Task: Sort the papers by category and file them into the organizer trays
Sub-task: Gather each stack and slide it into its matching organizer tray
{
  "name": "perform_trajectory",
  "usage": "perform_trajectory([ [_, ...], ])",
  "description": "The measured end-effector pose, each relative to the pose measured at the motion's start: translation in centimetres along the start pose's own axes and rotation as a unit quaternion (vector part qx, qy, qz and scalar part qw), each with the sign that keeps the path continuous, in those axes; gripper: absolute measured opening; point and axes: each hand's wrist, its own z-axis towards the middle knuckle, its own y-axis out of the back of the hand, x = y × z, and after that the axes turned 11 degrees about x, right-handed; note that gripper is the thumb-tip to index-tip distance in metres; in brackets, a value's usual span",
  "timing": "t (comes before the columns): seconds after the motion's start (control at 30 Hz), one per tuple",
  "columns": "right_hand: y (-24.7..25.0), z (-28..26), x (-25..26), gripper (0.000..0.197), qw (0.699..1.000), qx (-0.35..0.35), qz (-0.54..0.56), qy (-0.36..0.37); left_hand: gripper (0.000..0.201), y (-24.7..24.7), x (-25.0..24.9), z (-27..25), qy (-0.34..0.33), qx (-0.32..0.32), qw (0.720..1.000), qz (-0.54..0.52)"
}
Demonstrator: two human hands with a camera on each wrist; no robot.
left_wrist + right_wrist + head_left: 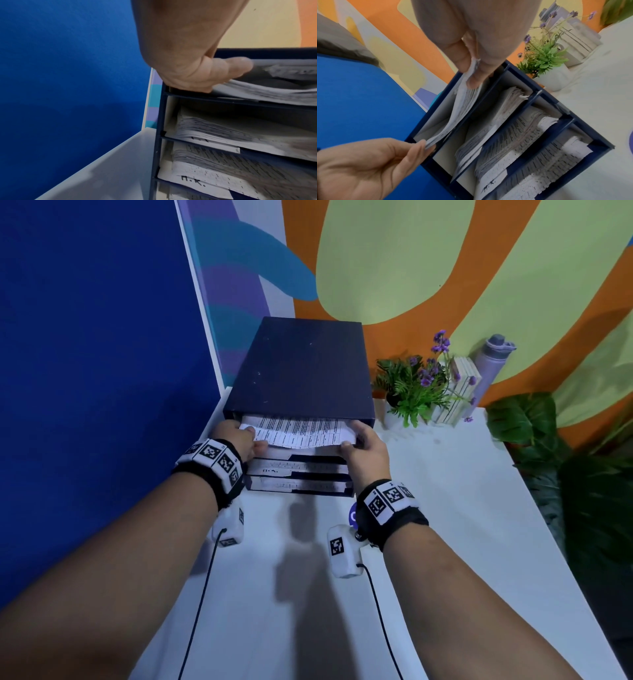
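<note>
Centrally in the head view, a stack of printed papers (pixel 297 432) is held half inside the top tray of the dark blue organizer (pixel 298 368) on the white counter (pixel 445 508). Its left edge is pinched by the left hand (pixel 239 440), its right edge by the right hand (pixel 364 451). Papers also fill the lower trays (pixel 223 135).

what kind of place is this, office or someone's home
Probably a staged office desk corner, though I can't be sure: a dark blue paper organizer on a white desk, a potted plant and water bottle against a painted mural wall.
</note>
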Motion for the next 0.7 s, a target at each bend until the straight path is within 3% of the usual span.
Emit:
perform_trajectory([
  [0.07, 0.1, 0.0, -0.7, 0.033, 0.996, -0.074, 0.041, -0.011, 0.042, -0.4, -0.3, 0.2, 0.009, 0.0, 1.0, -0.018],
  [0.17, 0.0, -0.9, -0.9, 0.018, 0.989, -0.129, -0.064, 0.044, 0.034, -0.7, -0.5, 1.0, -0.001, 0.001, 0.999, 0.041],
  [0.27, -0.1, -1.6, -1.1, 0.026, 0.978, -0.066, -0.157, 0.122, 0.002, -0.7, -0.1, 1.7, 0.019, 0.016, 0.998, 0.06],
  [0.33, -0.3, -1.6, -1.4, 0.035, 0.961, -0.03, -0.224, 0.162, 0.003, -1.0, -0.3, 1.7, 0.009, 0.013, 0.997, 0.069],
  [0.43, -0.3, -0.9, -1.6, 0.045, 0.938, 0.011, -0.301, 0.172, 0.014, -1.5, -0.6, 1.7, -0.008, -0.012, 0.999, 0.043],
  [0.53, -0.1, -0.4, -1.1, 0.054, 0.93, 0.045, -0.333, 0.147, 0.014, -1.1, -0.1, 1.9, -0.045, -0.025, 0.984, 0.171],
  [0.6, -0.1, 0.0, -1.0, 0.056, 0.925, 0.06, -0.351, 0.134, 0.026, -0.7, 0.2, 2.0, -0.047, -0.036, 0.969, 0.24],
  [0.7, -0.2, 0.3, -1.0, 0.058, 0.921, 0.075, -0.363, 0.12, 0.039, -0.7, 0.3, 1.8, -0.045, -0.04, 0.962, 0.268],
])
